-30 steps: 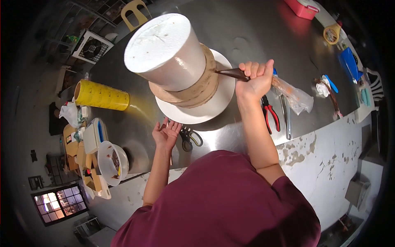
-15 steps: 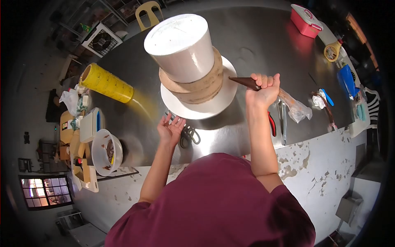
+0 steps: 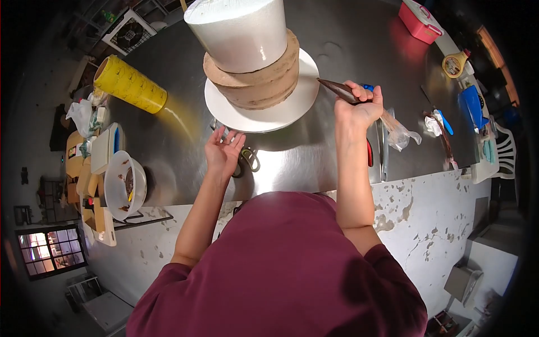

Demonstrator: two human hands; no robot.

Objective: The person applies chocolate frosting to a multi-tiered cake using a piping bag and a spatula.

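A brown-coated cake tier (image 3: 255, 89) rests on a round white board (image 3: 306, 84), with a white cylindrical tier (image 3: 238, 36) on top of it. My right hand (image 3: 359, 106) is closed around a piping bag (image 3: 338, 90) filled with something dark brown. The bag's tip points left at the board's right edge, apart from the cake, and its clear tail hangs behind my wrist. My left hand (image 3: 223, 154) is palm up with fingers spread, just below the board's near left edge; whether it touches cannot be told. Beside it lie scissors (image 3: 250, 160), partly hidden.
On the left are a yellow roll of film (image 3: 132, 84) and a clear bowl (image 3: 123, 185) with brown remnants. A red box (image 3: 420, 22), a roll of tape (image 3: 453, 64) and a blue-handled tool (image 3: 443, 122) are on the right. Metal tongs (image 3: 384, 154) lie near the table's front edge.
The view has shifted, so the cake and table sit higher in the picture. My right hand still grips the piping bag, its tip near the board's edge. My left hand remains open by the board.
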